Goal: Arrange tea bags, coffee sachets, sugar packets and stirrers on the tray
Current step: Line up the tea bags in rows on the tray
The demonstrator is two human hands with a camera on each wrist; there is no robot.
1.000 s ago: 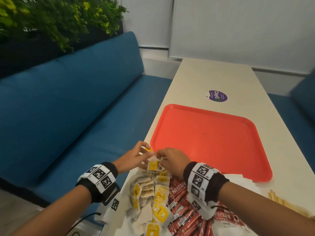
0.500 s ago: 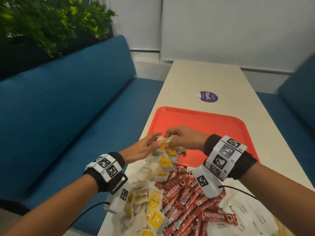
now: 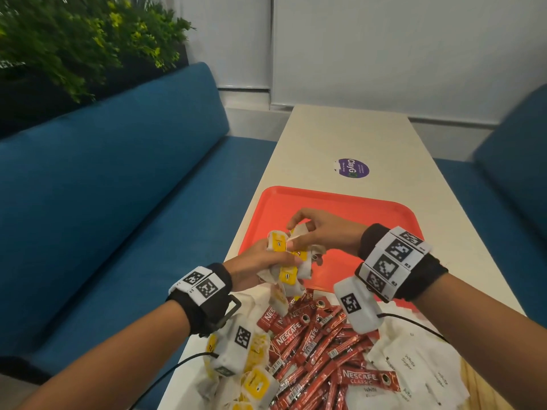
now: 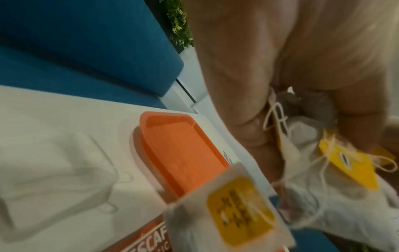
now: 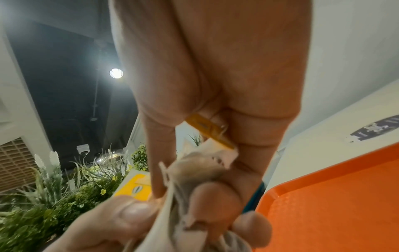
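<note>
Both hands hold a bunch of tea bags (image 3: 288, 266) with yellow tags, lifted above the near left corner of the empty orange tray (image 3: 349, 211). My left hand (image 3: 260, 261) grips the bunch from below and the left; its wrist view shows tea bags (image 4: 313, 179) with strings in the curled fingers. My right hand (image 3: 313, 232) pinches a tea bag (image 5: 200, 163) at the top of the bunch between thumb and fingers. More tea bags (image 3: 254, 383), red coffee sachets (image 3: 313, 350) and white sugar packets (image 3: 414, 371) lie heaped on the table's near end.
Wooden stirrers (image 3: 485, 392) show at the bottom right edge. A purple sticker (image 3: 353, 167) lies on the cream table (image 3: 349, 134) beyond the tray. Blue sofas (image 3: 118, 187) run along both sides; plants stand behind the left one.
Both hands rose from the heap with the bunch of tea bags and moved forward over the tray's near left corner. The head view shifted right and down.
</note>
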